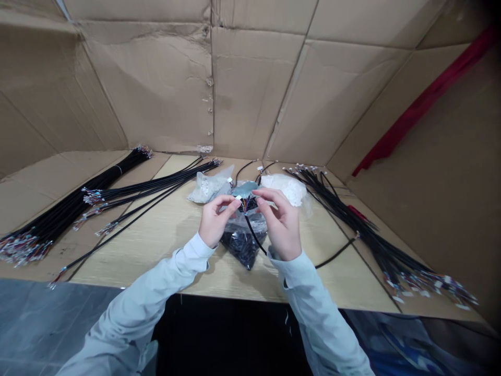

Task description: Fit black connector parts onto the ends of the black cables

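Note:
My left hand pinches a small white connector between thumb and forefinger. Coloured wires fan out from the end of a black cable between my hands. My right hand has its thumb and forefinger closed at the right side of these wires; what lies between those fingertips is too small to make out. The cable runs down under my right wrist and comes out on the right. Just below my fingers lies a clear bag of small black parts.
Bags of white parts lie behind my hands. Black cable bundles rest on the left and right of the table. Cardboard walls enclose the back and sides.

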Motion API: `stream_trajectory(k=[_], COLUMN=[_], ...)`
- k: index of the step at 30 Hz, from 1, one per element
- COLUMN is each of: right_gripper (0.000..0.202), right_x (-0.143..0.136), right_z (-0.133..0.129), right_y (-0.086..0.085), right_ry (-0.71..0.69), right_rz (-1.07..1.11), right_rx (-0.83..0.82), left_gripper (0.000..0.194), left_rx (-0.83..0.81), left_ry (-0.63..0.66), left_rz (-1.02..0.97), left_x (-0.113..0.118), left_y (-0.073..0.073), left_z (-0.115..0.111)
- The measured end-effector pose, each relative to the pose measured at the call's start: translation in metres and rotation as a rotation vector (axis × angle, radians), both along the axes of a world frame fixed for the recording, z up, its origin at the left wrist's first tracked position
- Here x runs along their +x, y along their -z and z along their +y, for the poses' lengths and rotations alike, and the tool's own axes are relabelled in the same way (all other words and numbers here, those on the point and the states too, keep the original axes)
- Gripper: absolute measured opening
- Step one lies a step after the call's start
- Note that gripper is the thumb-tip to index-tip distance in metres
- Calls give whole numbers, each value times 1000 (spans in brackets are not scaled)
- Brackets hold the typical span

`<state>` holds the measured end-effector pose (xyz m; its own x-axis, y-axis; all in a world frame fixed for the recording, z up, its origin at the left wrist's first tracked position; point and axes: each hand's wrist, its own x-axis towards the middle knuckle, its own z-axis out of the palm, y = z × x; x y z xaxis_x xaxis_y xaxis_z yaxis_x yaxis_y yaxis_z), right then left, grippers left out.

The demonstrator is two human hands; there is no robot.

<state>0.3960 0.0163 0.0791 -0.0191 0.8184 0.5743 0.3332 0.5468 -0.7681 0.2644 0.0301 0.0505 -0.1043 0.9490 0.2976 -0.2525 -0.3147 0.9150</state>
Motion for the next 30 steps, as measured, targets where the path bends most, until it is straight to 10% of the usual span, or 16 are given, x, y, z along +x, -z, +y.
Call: stream_trajectory(k=[19, 30], right_gripper=[20, 25], right_x=[-1, 1], right_z=[-4, 25], right_y=[-1, 2], right_ry=[79, -310], right_rz=[-182, 87], right_rx=[128, -187], left_gripper=[25, 26], left_rx=[-2, 7], left_ry=[13, 29], left_rz=[-9, -14], left_x=[0, 1], left_y=[2, 1], left_z=[1, 0])
